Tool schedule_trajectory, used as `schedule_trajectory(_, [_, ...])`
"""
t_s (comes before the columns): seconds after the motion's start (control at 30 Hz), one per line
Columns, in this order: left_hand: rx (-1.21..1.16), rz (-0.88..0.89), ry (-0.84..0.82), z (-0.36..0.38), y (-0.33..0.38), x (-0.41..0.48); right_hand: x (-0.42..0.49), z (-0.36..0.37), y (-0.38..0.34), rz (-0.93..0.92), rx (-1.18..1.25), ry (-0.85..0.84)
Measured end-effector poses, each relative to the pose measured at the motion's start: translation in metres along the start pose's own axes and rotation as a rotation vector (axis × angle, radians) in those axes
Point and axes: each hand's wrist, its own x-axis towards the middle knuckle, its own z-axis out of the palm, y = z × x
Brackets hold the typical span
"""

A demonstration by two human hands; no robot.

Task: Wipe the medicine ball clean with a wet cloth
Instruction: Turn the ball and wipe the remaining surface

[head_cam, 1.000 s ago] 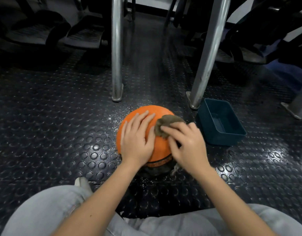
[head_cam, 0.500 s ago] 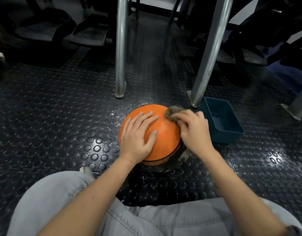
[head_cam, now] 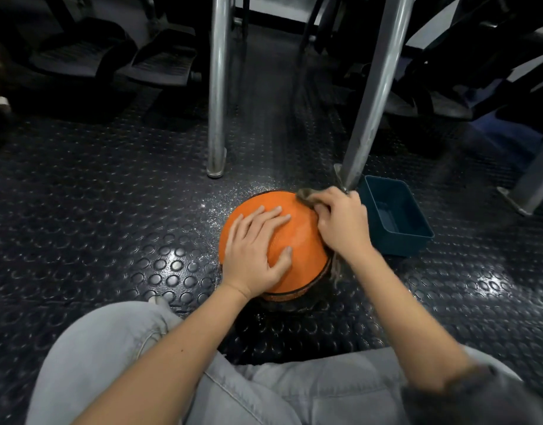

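The orange ball [head_cam: 298,240] sits on the studded floor [head_cam: 110,210] in front of the person's knees, just beside a blue tub [head_cam: 399,245] on its right. The left hand [head_cam: 255,253] lies flat on the ball's top, fingers spread apart. The right hand [head_cam: 344,225] presses a brown cloth [head_cam: 304,196] against the ball's far right side, fingers curled round it.

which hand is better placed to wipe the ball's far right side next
Right. The right hand grips the cloth against the far right edge of the medicine ball; the left hand lies flat on it, holding nothing.
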Motion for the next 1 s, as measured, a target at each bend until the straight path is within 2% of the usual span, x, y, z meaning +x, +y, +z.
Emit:
schedule_trajectory(0.1, [0.005,-0.031,0.007,-0.002,0.0,-0.001,0.023,0.003,0.001,0.012,0.048,-0.097])
schedule_trajectory(0.27, [-0.015,-0.02,0.017,-0.002,-0.004,-0.002,-0.052,0.003,-0.005,-0.045,0.076,0.154])
schedule_trajectory(0.37, [-0.026,-0.006,0.001,-0.001,-0.005,0.001,-0.073,0.004,-0.007,-0.081,0.038,0.216])
schedule_trajectory(0.47, [-0.005,-0.006,-0.008,-0.001,-0.005,0.002,-0.032,0.001,-0.009,-0.043,0.004,0.136])
schedule_trajectory(0.57, [-0.001,-0.029,-0.005,-0.001,-0.006,-0.001,0.019,0.004,-0.008,0.024,0.021,-0.061])
schedule_trajectory(0.63, [0.002,-0.036,0.003,-0.002,-0.005,0.001,0.027,0.007,-0.008,0.046,0.027,-0.099])
schedule_trajectory(0.83, [-0.03,-0.006,0.031,-0.001,-0.007,0.001,-0.065,0.011,-0.009,-0.049,0.029,0.252])
schedule_trajectory(0.93, [-0.024,0.014,0.019,0.0,-0.008,0.001,-0.069,0.009,-0.008,-0.079,-0.015,0.276])
schedule_trajectory(1.0, [-0.013,0.027,0.009,0.001,-0.008,-0.001,-0.038,0.004,-0.009,-0.049,-0.024,0.188])
